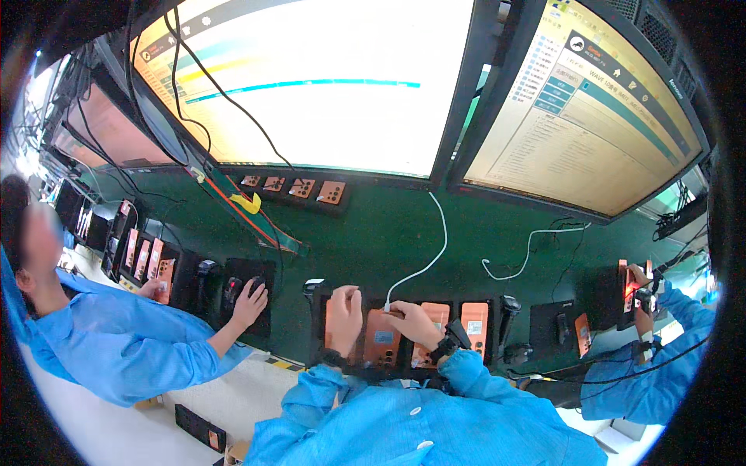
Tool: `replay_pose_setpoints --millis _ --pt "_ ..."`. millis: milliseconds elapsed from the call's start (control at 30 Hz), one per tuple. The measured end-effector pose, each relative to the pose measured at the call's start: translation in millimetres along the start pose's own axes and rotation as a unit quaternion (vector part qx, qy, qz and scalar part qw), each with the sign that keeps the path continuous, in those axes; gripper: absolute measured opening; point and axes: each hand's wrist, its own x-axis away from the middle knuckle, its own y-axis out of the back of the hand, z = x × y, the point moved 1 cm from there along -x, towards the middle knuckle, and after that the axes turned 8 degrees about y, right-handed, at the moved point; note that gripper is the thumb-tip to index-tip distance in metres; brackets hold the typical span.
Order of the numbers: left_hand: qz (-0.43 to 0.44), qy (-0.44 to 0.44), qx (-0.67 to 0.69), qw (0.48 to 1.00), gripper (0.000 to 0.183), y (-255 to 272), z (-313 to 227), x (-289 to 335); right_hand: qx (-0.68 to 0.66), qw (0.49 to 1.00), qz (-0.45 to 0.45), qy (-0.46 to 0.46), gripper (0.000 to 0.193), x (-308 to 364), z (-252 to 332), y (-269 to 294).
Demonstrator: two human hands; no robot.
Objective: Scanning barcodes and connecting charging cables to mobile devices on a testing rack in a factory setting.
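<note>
Several orange phones lie in a row in a black tray (449, 365) in front of me. A white cable (444, 233) runs down from below the screens to the top edge of the second phone (382, 339) from the left. There my right hand (417, 325) pinches its plug; whether it is seated in the phone I cannot tell. Over the leftmost phone (329, 320) is my left hand (346, 320), its fingers curled together; anything in them is hidden. To the right lie a third phone (435, 314) and a fourth phone (472, 317), untouched.
Large monitors (326, 85) stand behind the green desk mat (350, 233). Black scanners (509, 311) flank my tray. A second white cable (528, 252) lies right. More phones (331, 193) stand under the screen. Co-workers sit left and right, one with a hand (250, 301) on a mouse.
</note>
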Motion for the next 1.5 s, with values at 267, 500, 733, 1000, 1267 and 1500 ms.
replay_pose_setpoints --millis 267,500,733,1000,1267,1500 --pt "-0.023 -0.112 -0.229 0.967 0.020 -14.5 56.4 -61.2 0.012 0.999 -0.006 -0.042 0.031 -27.7 -2.9 12.6" --pt "0.095 0.098 0.019 0.990 0.021 -32.9 84.5 -166.1 0.248 0.959 -0.135 0.019 0.046 -30.8 -32.1 29.3" --pt "-0.049 -0.097 -0.230 0.967 0.023 -66.9 126.9 -274.7 0.347 0.918 -0.166 0.097 0.034 24.5 -33.3 61.6" --pt "-0.089 -0.141 -0.428 0.888 0.024 -110.0 176.2 -320.9 0.346 0.918 -0.162 0.104 0.038 23.6 -29.4 59.1" --pt "0.031 0.007 -0.401 0.916 0.022 -106.1 143.2 -341.5 0.343 0.920 -0.164 0.098 0.038 24.9 -30.5 60.4" --pt "0.024 -0.131 -0.329 0.935 0.021 -32.0 122.6 -306.5 0.309 0.934 -0.152 0.095 0.038 24.5 -26.6 60.5"
